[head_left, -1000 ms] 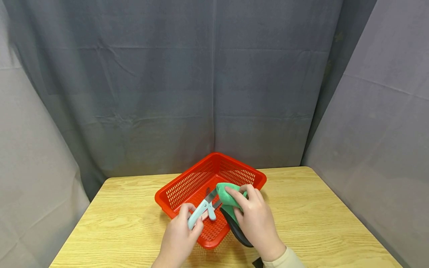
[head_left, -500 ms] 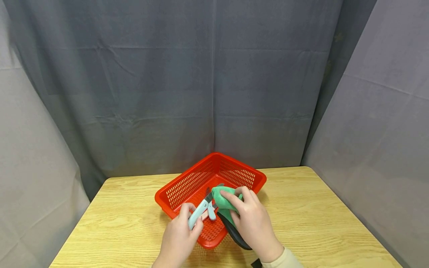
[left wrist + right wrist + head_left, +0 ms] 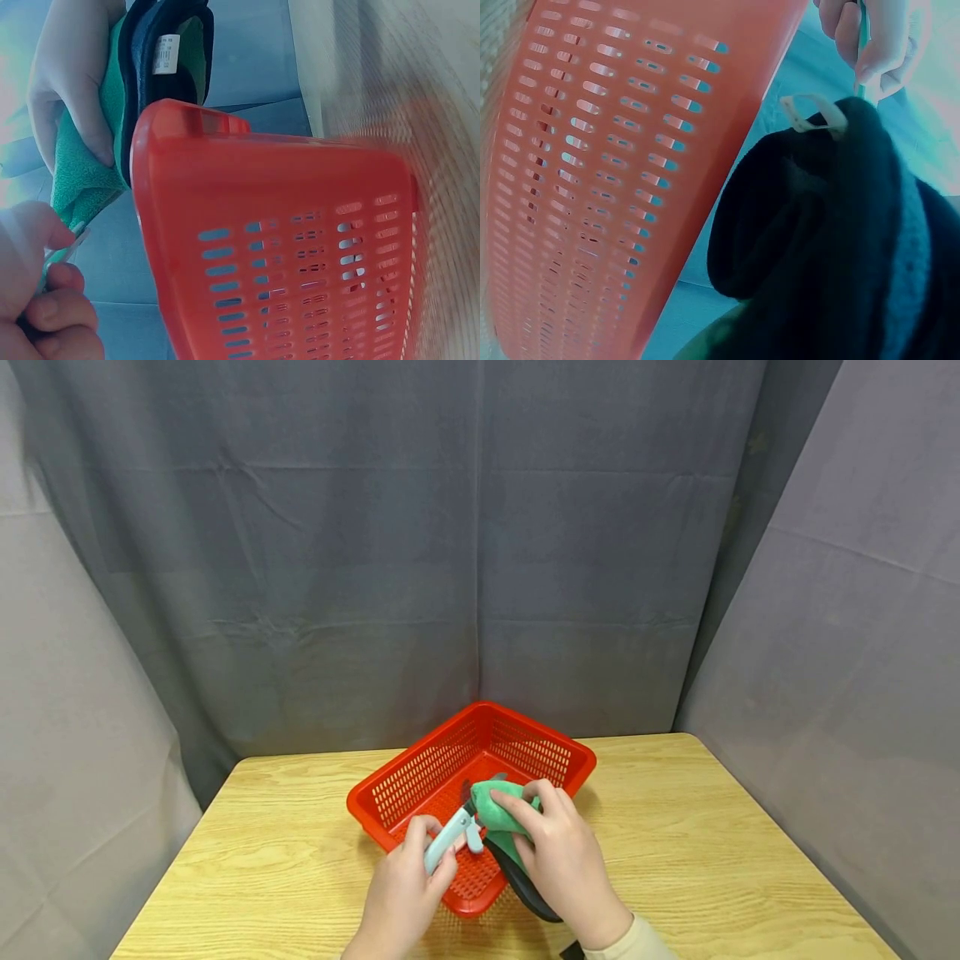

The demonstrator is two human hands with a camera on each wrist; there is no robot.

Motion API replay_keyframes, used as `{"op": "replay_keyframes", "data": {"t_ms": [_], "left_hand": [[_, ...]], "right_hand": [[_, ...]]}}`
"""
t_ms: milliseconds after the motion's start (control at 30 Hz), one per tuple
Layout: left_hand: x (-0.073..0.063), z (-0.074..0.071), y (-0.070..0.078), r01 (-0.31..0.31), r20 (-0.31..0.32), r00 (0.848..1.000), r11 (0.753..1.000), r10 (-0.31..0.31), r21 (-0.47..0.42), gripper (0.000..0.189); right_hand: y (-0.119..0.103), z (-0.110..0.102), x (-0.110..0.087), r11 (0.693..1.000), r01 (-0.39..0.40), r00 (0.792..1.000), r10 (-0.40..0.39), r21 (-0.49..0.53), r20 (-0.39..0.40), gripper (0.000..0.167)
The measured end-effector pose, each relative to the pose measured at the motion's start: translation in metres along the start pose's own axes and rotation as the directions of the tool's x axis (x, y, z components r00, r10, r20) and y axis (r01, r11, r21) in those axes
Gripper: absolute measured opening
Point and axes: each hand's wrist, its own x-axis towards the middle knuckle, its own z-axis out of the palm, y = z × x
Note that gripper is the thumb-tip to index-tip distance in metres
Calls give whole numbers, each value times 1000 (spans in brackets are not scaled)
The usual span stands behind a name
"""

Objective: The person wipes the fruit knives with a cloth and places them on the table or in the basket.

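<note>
Over the red plastic basket (image 3: 411, 758), my left hand (image 3: 405, 881) grips the light blue handle of a knife (image 3: 447, 841), its blade pointing up and right. Most of that blade is hidden by a green cloth (image 3: 495, 806) with a black edge, which my right hand (image 3: 566, 860) pinches around it near the handle. In the left wrist view the cloth (image 3: 86, 176) looks fuzzy, with a white label on its black border. Dark folds of the cloth (image 3: 810, 225) cover much of the right wrist view.
Inside the basket, beneath the hands, lie a pink-handled item (image 3: 459, 842) and other dark or metal pieces, partly hidden. The basket stands on a wooden table (image 3: 262, 835), with grey curtains (image 3: 360, 568) behind and at both sides.
My right hand has slid the cloth left and slightly down along the blade, toward the handle, covering more of it. The left hand has barely shifted.
</note>
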Motion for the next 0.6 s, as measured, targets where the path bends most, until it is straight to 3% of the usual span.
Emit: {"op": "replay_keyframes", "data": {"t_ms": [433, 600], "left_hand": [[0, -2, 1, 61, 99, 994, 996, -54, -65, 27], [0, -1, 0, 46, 91, 995, 997, -41, -61, 28]], "right_hand": [[4, -1, 1, 997, -65, 998, 64, -42, -13, 65], [6, -1, 0, 995, -87, 996, 86, -45, -20, 64]]}}
